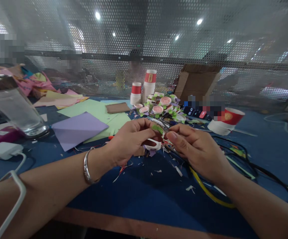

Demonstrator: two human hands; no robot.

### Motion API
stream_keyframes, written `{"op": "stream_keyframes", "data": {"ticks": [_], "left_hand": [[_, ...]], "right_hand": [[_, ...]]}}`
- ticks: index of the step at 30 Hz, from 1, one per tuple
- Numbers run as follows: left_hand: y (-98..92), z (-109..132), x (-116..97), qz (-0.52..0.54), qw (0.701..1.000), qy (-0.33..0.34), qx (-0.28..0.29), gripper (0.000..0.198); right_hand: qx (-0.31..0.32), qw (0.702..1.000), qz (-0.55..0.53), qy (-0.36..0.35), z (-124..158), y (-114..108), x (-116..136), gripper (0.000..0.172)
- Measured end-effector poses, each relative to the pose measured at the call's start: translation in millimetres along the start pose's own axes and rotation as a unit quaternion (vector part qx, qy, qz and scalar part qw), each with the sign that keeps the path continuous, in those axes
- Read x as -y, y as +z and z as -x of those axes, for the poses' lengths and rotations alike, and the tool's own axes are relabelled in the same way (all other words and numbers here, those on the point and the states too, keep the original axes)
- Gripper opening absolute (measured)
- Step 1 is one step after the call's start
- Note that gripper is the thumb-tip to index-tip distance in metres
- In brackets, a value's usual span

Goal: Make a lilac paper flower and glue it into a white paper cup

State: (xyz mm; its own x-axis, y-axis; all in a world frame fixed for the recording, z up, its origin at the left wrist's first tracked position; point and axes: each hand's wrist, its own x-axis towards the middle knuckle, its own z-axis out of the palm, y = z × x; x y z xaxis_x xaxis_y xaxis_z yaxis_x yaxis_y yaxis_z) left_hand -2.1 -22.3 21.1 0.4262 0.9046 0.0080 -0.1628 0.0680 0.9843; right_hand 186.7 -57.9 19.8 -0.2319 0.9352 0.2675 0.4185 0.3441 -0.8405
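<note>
My left hand (134, 137), with a silver bracelet at its wrist, is closed in a pinch on a small green paper piece (157, 128). Just under its fingertips is a white ring-shaped piece (153, 144) with a bit of purple paper (152, 153) at its lower edge; whether the hand grips this ring too, I cannot tell. My right hand (196, 147) is closed close beside it, thumb pressed to the fingers; what it holds is hidden. Behind both hands rises a pile of cut cup bottoms (162, 106) trimmed with green and purple paper.
Red-and-white paper cups stand in stacks (150, 83), with another stack tilted (225, 121) at right. A purple sheet (80, 129), green sheets (94, 111), a glass jar (21, 109) and a phone (196, 112) lie around. Black cables (260, 166), a yellow cable (206, 191) and paper scraps cross the blue table.
</note>
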Motion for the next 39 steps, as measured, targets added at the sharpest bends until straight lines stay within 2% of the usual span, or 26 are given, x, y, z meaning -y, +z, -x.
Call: {"op": "stream_keyframes", "data": {"ticks": [4,9,19,26,35,39], "left_hand": [[-0.6,0.6,-1.9,-0.024,0.999,0.043,0.006,0.008],[-1.0,2.1,-5.3,-0.05,0.995,0.078,0.034,0.006],[-4.1,3.0,-3.8,-0.058,0.996,0.04,0.049,0.007],[-2.0,1.8,-3.8,-0.026,0.997,0.039,0.058,0.007],[-8.1,-2.5,0.8,0.025,0.993,0.064,0.099,0.012],[-8.0,-1.6,-0.1,0.024,0.993,0.058,0.098,0.011]], "right_hand": [[0.005,0.997,0.081,-0.015,0.1,-0.1,5.1,0.04],[0.001,0.994,0.108,-0.029,1.3,-1.9,5.8,0.039],[0.005,0.991,0.118,-0.063,3.1,-2.3,4.7,0.037],[0.004,0.989,0.13,-0.07,3.2,-1.7,5.6,0.036],[0.012,0.99,0.118,-0.083,3.1,-2.0,5.1,0.036],[0.009,0.987,0.128,-0.098,4.0,-2.4,4.8,0.035]]}}
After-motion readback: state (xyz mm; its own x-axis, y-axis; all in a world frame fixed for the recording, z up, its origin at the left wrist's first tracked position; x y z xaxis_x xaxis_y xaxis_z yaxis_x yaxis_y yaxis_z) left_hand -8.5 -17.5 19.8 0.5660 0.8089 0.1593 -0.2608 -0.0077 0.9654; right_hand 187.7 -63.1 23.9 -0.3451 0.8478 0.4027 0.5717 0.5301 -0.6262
